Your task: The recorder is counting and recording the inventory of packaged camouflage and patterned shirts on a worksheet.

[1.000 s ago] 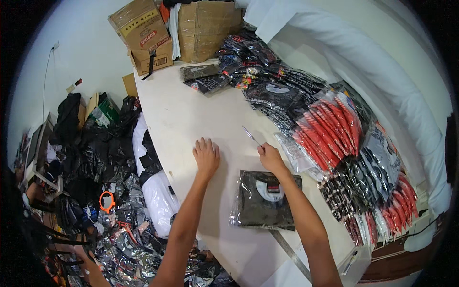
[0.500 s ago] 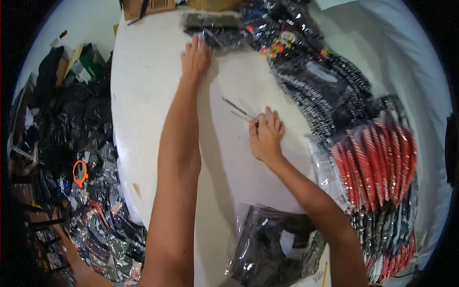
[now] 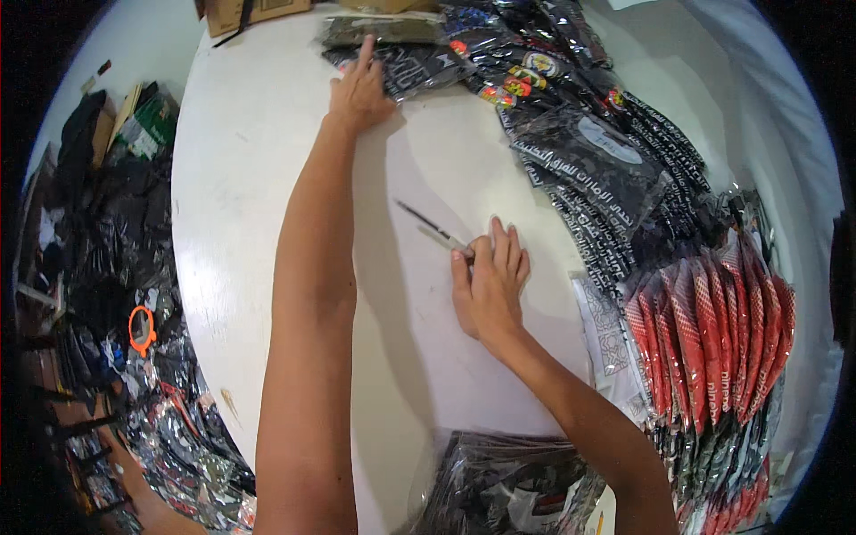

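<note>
At the far end of the white table, my left hand (image 3: 360, 96) reaches over a black bagged garment (image 3: 426, 71) with pale print. Its index finger is stretched out, and its palm lies at the near edge of the plastic bag. An olive-grey packet (image 3: 397, 32) lies behind it. My right hand (image 3: 490, 281) is lower on the table. Between its thumb and fingers is a slim pointed tool (image 3: 430, 223), dark toward the tip and paler near the hand. Whether it is a pen or a blade I cannot tell. The tip points toward the far left.
Bagged black printed garments (image 3: 580, 169) curve along the right side, beside a row of red packets (image 3: 704, 330). Another dark bagged garment (image 3: 499, 486) lies at the near edge. Cardboard (image 3: 254, 12) stands far left. Left of the table (image 3: 227, 223) are piled dark bags (image 3: 111, 223).
The left hand has shifted, its index finger now extended over the dark packages. The right hand still grips the thin tool. The whole view has moved slightly, so the near bagged garment sits lower.
</note>
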Action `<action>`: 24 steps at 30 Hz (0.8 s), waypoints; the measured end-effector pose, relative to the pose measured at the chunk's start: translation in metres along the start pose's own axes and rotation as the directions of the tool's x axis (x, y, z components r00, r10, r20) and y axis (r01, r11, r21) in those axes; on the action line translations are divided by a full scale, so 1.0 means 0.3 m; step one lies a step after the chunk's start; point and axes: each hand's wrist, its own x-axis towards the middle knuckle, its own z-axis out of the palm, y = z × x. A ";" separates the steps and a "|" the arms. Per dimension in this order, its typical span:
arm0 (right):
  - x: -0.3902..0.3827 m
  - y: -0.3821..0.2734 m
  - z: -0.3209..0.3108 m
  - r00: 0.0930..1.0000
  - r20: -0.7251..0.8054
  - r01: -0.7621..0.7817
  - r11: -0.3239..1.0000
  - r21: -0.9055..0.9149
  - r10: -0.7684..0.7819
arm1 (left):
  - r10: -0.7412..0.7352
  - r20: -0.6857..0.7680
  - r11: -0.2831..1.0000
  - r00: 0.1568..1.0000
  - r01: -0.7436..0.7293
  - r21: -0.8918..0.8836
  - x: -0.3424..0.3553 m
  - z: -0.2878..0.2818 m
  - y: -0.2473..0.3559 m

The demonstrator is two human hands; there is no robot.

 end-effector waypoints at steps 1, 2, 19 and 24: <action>-0.002 -0.022 -0.001 1.000 0.015 0.014 1.000 0.024 -0.015 | -0.058 0.030 0.994 0.998 0.060 -0.091 0.030 -0.014 -0.032; -0.004 -0.031 -0.006 0.999 0.027 0.025 0.999 0.040 -0.026 | -0.108 0.064 0.975 0.992 0.119 -0.188 0.065 -0.019 -0.050; -0.008 -0.023 0.020 1.000 -0.020 0.020 1.000 0.010 -0.020 | 0.238 0.065 0.924 0.969 -0.205 -0.324 -0.265 -0.257 -0.033; -0.001 0.039 -0.024 0.894 -0.111 -0.242 0.677 0.695 0.434 | 0.260 0.253 0.938 0.932 -0.182 -0.296 -0.766 -0.604 0.108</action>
